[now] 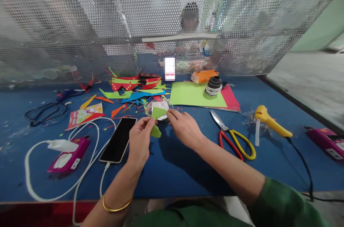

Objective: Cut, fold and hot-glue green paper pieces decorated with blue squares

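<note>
A small piece of light green paper (158, 112) is held above the table, its lower part showing below my left fingers. My left hand (140, 138) pinches it between thumb and fingers. My right hand (186, 129) is closed in a pinch at the paper's right edge; its fingertips are partly hidden. Just behind the paper stands a round clear dish (148, 105) with something white (161, 104) in it. Behind and left of the dish lie red paper glasses-like shapes with yellow dots (125, 84) among green, blue and orange paper scraps (115, 94).
Scissors (228, 132) and a yellow glue gun (272, 121) lie to the right. Green and red sheets (193, 94) carry a black-and-white spool-like thing (213, 86). A phone (119, 141), white cable (32, 187) and purple power strip (71, 155) lie left. A perforated metal screen (94, 23) rises behind.
</note>
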Motion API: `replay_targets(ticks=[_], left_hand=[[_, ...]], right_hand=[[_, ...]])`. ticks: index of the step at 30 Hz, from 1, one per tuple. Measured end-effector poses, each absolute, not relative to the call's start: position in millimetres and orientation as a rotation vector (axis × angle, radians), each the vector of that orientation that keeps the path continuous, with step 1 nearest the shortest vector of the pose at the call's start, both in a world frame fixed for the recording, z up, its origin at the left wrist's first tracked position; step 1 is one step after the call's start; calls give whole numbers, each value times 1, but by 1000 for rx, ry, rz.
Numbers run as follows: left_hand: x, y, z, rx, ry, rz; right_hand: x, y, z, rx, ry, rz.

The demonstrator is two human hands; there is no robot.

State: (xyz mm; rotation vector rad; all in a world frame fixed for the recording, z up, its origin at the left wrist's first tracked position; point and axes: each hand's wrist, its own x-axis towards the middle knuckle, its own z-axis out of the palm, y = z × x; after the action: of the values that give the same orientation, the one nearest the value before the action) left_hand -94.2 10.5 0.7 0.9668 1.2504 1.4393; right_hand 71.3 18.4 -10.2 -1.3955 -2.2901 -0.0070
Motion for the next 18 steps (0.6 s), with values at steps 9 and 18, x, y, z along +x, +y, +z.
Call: replay_targets(ticks=[9,18], left_hand=[[-70,-2,11,1244,1208,1048],[-64,-2,13,1312,1192,885]], right_hand=[[99,-27,-2,-1289,-1233,940],[96,-35,-4,-1335,-1281,1000]])
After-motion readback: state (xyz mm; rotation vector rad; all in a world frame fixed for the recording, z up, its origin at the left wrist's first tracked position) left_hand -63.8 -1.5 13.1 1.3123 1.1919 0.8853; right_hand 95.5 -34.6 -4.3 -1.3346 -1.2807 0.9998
